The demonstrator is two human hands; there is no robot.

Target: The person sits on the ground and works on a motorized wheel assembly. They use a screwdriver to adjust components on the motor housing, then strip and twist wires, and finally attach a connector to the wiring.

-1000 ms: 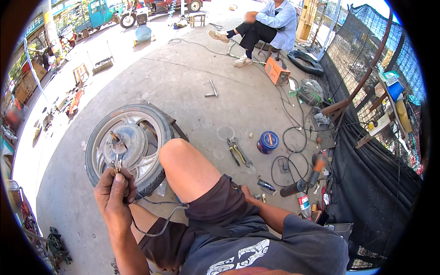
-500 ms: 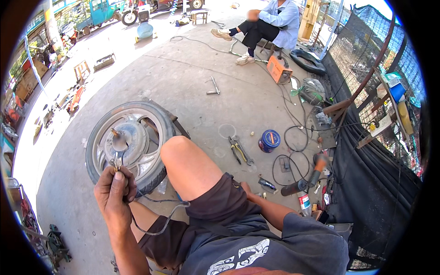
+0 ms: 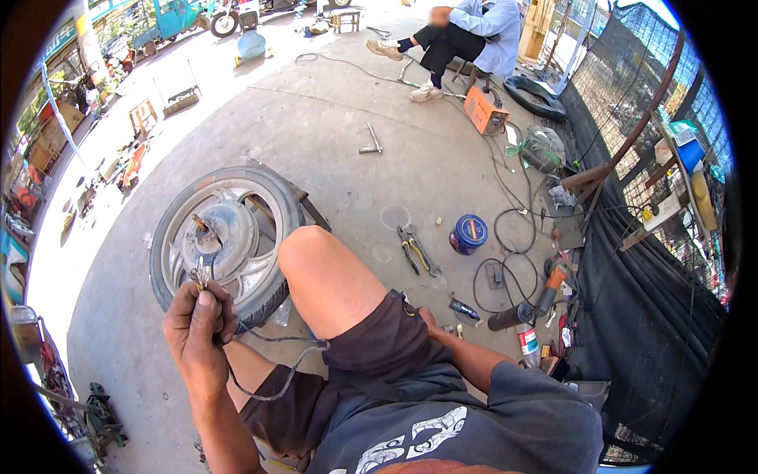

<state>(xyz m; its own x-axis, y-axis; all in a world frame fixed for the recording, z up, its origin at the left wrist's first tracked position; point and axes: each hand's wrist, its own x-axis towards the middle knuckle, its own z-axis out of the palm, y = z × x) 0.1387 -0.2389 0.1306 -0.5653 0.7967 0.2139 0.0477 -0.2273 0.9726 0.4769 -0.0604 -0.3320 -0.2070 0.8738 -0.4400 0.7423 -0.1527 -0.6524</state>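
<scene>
My left hand (image 3: 201, 316) is closed, thumb against fingers, on a grey cable (image 3: 290, 381) whose loose wire ends (image 3: 202, 272) fan out above the fingertips. The cable loops down from the fist and across my thighs. Just beyond the hand lies a spoked motor wheel (image 3: 225, 237) with a black tyre, its axle stub pointing up. The wire ends overlap the hub in view. My right hand (image 3: 429, 320) rests beside my right thigh; its fingers are hidden, so what they do cannot be told.
Pliers (image 3: 413, 251), a wrench, a blue tin (image 3: 469, 235) and an angle grinder (image 3: 545, 296) lie to the right. An orange welding machine (image 3: 485, 112) stands farther off with trailing cables. A seated person (image 3: 482, 35) is at the back. A socket wrench (image 3: 372, 141) lies mid-floor.
The view has shifted slightly, so the surroundings appear a little displaced. My left hand still grips the cable, its wire ends tilted slightly differently. The right hand stays by the thigh.
</scene>
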